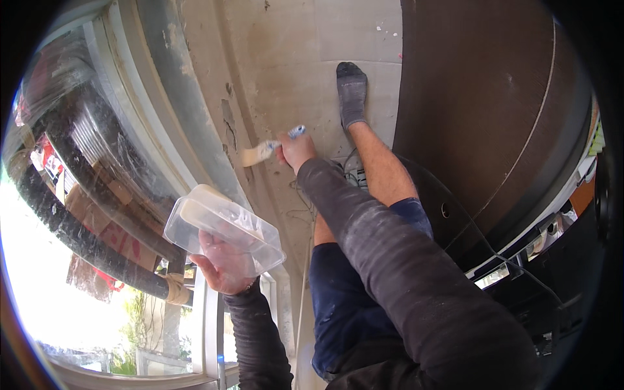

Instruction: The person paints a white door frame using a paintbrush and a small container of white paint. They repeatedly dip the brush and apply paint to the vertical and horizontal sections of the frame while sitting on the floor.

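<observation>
My left hand [227,270] holds a clear plastic container [211,211], its palm and fingers showing through the wall. The container is tilted, and pale liquid or residue seems to lie along its far side. Ahead and to the right, my right hand [298,151] is closed round the handle of a paintbrush [259,155]. The pale bristles point left toward the worn wall base [224,130]; they look slightly blurred, and I cannot tell whether they touch it.
A window [123,156] with a pale frame runs along the left. On the right stands a large dark brown panel [478,97], with a thin cable [448,192] crossing it. My socked foot [351,91] rests on the light floor covering [296,52]. Cords lie near my legs.
</observation>
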`<state>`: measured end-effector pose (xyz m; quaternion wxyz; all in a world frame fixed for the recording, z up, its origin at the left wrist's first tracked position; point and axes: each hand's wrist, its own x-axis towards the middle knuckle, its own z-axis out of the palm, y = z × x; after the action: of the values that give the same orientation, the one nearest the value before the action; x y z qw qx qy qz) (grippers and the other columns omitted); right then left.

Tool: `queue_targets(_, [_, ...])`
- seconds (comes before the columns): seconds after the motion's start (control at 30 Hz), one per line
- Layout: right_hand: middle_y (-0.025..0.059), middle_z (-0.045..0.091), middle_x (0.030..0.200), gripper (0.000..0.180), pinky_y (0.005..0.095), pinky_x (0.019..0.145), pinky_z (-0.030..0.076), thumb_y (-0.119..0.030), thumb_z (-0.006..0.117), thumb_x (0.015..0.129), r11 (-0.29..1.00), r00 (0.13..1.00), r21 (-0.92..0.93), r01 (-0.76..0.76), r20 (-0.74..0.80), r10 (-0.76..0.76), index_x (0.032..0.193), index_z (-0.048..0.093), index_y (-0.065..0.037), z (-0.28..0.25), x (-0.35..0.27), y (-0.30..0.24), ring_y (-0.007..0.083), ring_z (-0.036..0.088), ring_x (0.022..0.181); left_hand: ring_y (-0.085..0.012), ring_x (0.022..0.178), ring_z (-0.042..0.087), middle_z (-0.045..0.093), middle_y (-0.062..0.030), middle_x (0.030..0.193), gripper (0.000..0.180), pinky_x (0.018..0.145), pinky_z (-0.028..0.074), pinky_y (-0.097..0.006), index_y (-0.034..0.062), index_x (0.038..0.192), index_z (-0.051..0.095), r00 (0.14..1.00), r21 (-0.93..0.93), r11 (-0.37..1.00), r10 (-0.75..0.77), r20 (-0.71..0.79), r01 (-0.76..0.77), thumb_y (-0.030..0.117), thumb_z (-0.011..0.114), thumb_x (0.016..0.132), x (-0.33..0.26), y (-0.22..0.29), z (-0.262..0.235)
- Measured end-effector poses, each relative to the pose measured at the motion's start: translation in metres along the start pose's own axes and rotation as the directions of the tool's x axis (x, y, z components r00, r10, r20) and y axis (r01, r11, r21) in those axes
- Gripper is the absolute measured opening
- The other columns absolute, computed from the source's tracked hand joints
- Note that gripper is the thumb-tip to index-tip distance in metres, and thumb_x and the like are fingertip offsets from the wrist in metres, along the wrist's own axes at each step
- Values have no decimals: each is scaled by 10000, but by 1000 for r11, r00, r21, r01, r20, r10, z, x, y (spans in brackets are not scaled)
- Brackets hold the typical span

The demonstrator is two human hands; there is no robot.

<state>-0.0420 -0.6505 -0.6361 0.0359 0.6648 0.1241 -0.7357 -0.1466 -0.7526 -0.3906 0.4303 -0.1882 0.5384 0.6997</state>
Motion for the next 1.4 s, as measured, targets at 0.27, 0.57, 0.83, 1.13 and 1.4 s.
queue_targets(0.27, [66,685,758,197,270,596,511,-188,712,894,848,856,262,460,122,-502,880,713,8,22,-55,-96,109,620,627,-343,1368,423,387,-173,1514,800,1123,363,-515,10,1528,248,1000,-44,999,23,9,-22,584,433,1002,-1,-1,-11])
queue_targets(0.57, [80,700,786,203,305,654,514,-256,696,916,821,847,-210,530,165,-505,958,738,-62,27,-59,-49,149,645,681,-340,1382,400,371,-170,1524,791,1133,336,-519,21,1533,248,999,-70,998,-2,39,4,581,429,1004,-7,1,-11])
queue_targets(0.83, [108,708,798,233,297,667,519,-265,699,914,815,856,-266,515,211,-471,975,733,-43,10,-63,-53,156,649,690,-345,1377,400,382,-189,1513,789,1118,351,-528,5,1521,256,1000,-71,997,22,8,-21,579,425,1007,-9,0,-12])
queue_targets(1.13, [132,725,860,240,332,723,536,-262,708,896,852,851,-54,520,121,-511,1000,729,-46,25,-54,-51,224,693,753,-340,1374,408,385,-176,1515,803,1125,346,-521,1,1524,245,999,-74,997,27,23,-25,582,434,1002,-8,2,-2])
queue_targets(1.4, [150,707,847,229,359,710,540,-256,709,899,686,783,-383,619,227,-580,988,721,-45,20,-57,-28,238,694,739,-336,1376,405,388,-149,1517,794,1132,339,-520,19,1524,258,1000,-102,995,18,22,-15,583,446,997,-8,1,-11])
